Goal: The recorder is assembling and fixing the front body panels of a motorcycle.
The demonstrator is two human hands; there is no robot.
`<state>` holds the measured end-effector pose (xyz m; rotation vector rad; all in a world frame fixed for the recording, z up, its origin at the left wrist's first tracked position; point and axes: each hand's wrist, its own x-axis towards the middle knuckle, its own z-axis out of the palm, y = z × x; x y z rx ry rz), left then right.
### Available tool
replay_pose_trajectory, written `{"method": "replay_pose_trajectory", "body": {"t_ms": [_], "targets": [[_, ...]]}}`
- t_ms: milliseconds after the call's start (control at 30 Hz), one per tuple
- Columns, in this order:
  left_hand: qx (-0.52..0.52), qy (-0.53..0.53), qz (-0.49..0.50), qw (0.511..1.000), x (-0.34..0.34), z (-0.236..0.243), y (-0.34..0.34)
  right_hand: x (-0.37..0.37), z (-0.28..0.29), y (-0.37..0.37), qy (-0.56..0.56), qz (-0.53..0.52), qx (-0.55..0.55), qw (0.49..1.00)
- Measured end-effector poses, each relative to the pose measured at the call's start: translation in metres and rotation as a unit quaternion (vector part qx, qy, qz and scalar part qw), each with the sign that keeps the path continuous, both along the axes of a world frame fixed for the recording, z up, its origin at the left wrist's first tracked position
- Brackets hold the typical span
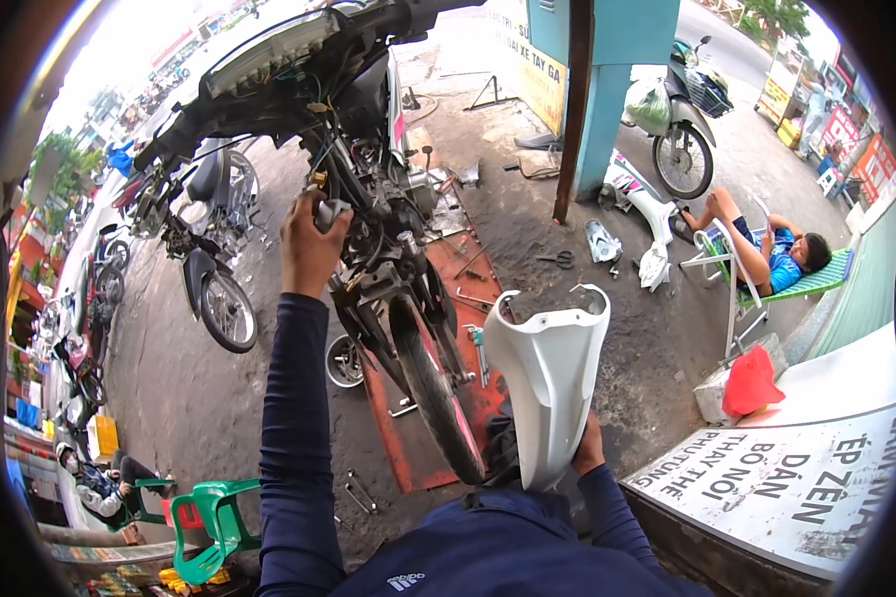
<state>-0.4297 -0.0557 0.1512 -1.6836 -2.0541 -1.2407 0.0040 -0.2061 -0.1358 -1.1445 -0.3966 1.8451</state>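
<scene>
A white fairing panel (550,383) is right of the frame's lower centre, the right hand's (589,446) grip clasping its right edge, fingertips hidden. Left of upper centre, the left hand's (314,239) grip curls around a small grey part (333,213) on a stripped motorcycle (433,393) over a red platform (400,438).

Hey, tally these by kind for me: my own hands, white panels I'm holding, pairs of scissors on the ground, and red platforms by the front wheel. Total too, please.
Own hands: 2 (left hand, right hand)
Held white panel: 1
Scissors: 1
Red platform: 1
Total: 5
</scene>
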Motion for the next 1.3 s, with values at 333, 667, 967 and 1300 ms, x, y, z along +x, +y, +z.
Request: {"method": "replay_pose_trajectory", "body": {"t_ms": [333, 667, 967, 1300], "targets": [[-0.082, 0.138, -0.061, 0.985, -0.001, -0.014, -0.017, -0.005, 0.014, -0.011, -0.078, 0.002, -0.008, 0.997], [-0.045, 0.219, -0.025, 0.974, -0.001, -0.043, -0.022, -0.005, 0.016, -0.013, -0.101, -0.006, -0.013, 0.995], [-0.029, 0.227, -0.024, 0.973, -0.008, -0.056, -0.023, -0.022, 0.040, -0.012, -0.071, 0.016, -0.001, 0.997], [-0.030, 0.211, -0.046, 0.976, -0.009, -0.055, -0.029, -0.063, 0.042, 0.003, -0.052, 0.054, 0.041, 0.996]]}}
